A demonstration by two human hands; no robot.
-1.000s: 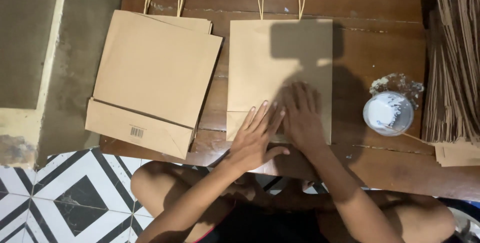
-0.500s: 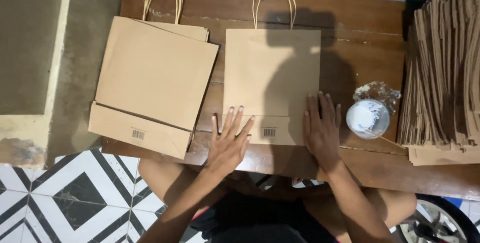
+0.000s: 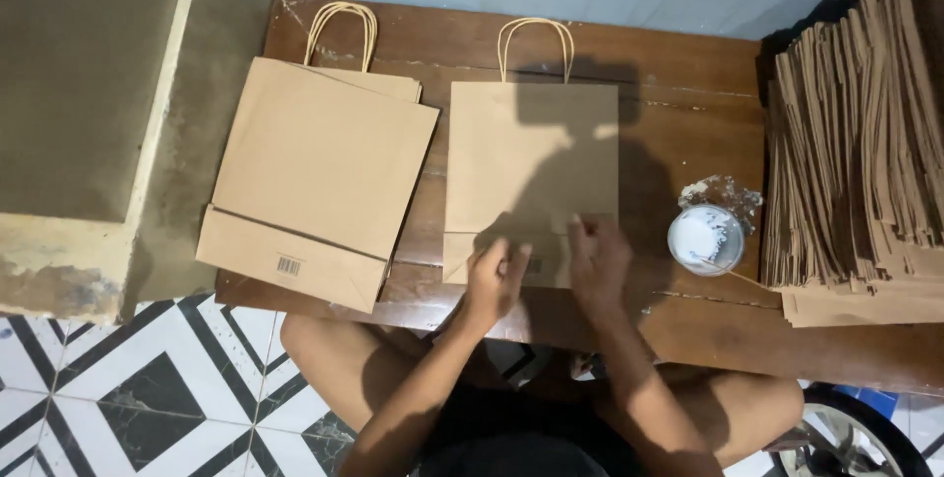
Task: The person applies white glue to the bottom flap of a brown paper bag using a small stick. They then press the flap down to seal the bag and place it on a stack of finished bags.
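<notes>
A flat brown paper bag (image 3: 531, 157) with a twisted paper handle lies in the middle of a low dark wooden table (image 3: 688, 103). My left hand (image 3: 495, 283) rests with curled fingers on the bag's folded bottom flap near the front edge. My right hand (image 3: 597, 259) sits beside it on the flap's right end, fingertips pinching at the fold. Whether either hand has the flap gripped or only presses on it is unclear.
A stack of finished bags (image 3: 320, 177) lies at the table's left. A small white tub of glue (image 3: 705, 238) stands to the right of my hands. A thick pile of flat brown bags (image 3: 860, 152) fills the right side. My crossed legs rest on a patterned tile floor (image 3: 128, 408).
Both hands drew together from spread and flat on the bag's lower part to curled at the bottom flap. The camera view shifted slightly.
</notes>
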